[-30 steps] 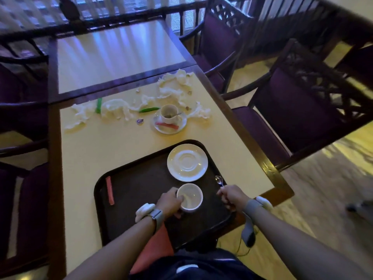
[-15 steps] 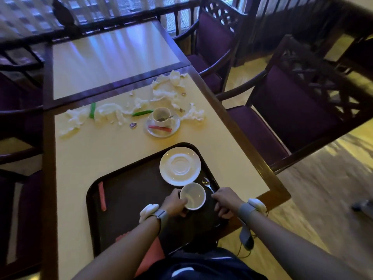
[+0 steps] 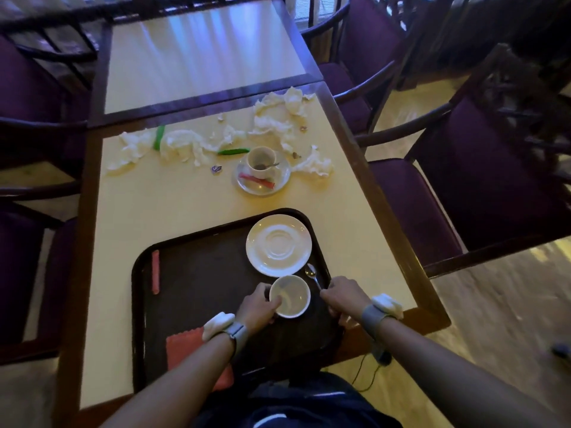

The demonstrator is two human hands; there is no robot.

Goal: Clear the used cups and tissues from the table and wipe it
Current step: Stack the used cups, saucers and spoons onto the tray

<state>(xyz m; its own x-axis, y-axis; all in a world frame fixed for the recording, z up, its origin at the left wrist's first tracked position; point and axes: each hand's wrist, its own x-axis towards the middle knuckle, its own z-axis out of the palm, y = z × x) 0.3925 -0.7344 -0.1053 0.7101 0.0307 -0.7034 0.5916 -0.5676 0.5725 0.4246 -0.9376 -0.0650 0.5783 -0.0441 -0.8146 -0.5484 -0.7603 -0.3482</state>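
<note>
Near cup (image 3: pixel 290 299), on tray (image 3: pixel 197 273): gripped by left hand (image 3: pixel 258 307). Spoon (image 3: pixel 312 274): pinched by right hand (image 3: pixel 343 296). Far cup (image 3: pixel 262 159), on desk (image 3: pixel 154 217): straight beyond left hand, among tissues (image 3: pixel 182 143).

The tray (image 3: pixel 210 273) was dark brown, almost black, on a pale yellow tabletop (image 3: pixel 160 217) framed in dark reddish-brown wood. On the tray, the saucer (image 3: pixel 278 245) was plain white, the cream cup (image 3: pixel 289 296) off-white, the spoon (image 3: pixel 312 273) silver, a red sachet (image 3: pixel 155 271) lay by its left edge, and a cloth (image 3: pixel 185 344) at its near edge was salmon-orange. Beyond the tray, the stained cup (image 3: pixel 262 162) was white with a dark bottom, on a white far saucer (image 3: pixel 262 189) bearing a red stick (image 3: pixel 257 181). Farther beyond the tray, the tissues (image 3: pixel 185 143) were white, the two green sachets (image 3: pixel 159 138) bright, a small wrapper (image 3: pixel 216 169) purple. Right of the tray, the chair (image 3: pixel 479 186) had purple cushions and dark wood.
</note>
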